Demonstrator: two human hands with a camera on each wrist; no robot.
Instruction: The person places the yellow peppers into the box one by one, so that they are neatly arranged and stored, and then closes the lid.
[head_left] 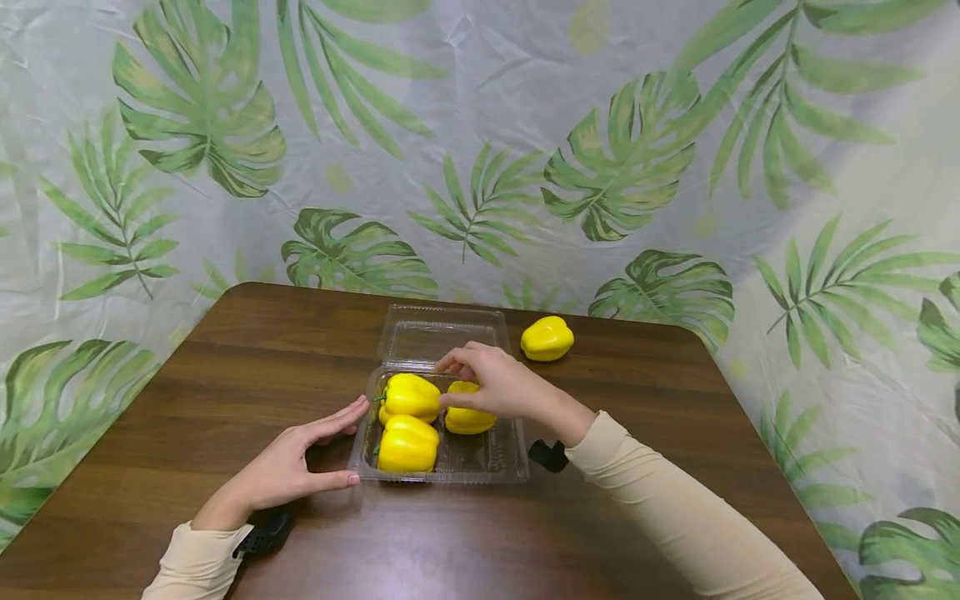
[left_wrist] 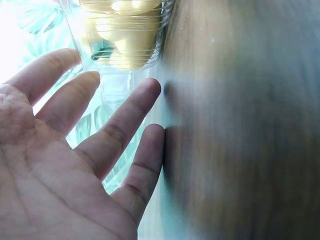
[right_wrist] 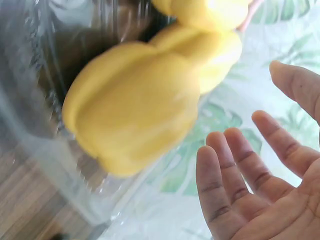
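A clear plastic clamshell container [head_left: 487, 477] stands on the table with its lid folded back. Inside it, two yellow bell peppers lie along the left side, a back one [head_left: 411, 396] and a front one [head_left: 407, 444]. A third yellow bell pepper [head_left: 470, 419] sits at the back right; in the right wrist view this pepper [right_wrist: 135, 105] fills the middle. My right hand [head_left: 498, 382] hovers over it with fingers spread and loosely bent, the palm bare. At the container's left side, my left hand [head_left: 288, 458] has thumb and fingers extended, the tips right at the wall.
Another yellow bell pepper [head_left: 547, 338] lies on the wooden table [head_left: 300, 350] behind the right hand, to the right of the raised lid [head_left: 442, 333]. A leaf-patterned curtain [head_left: 480, 125] hangs behind the table's far edge.
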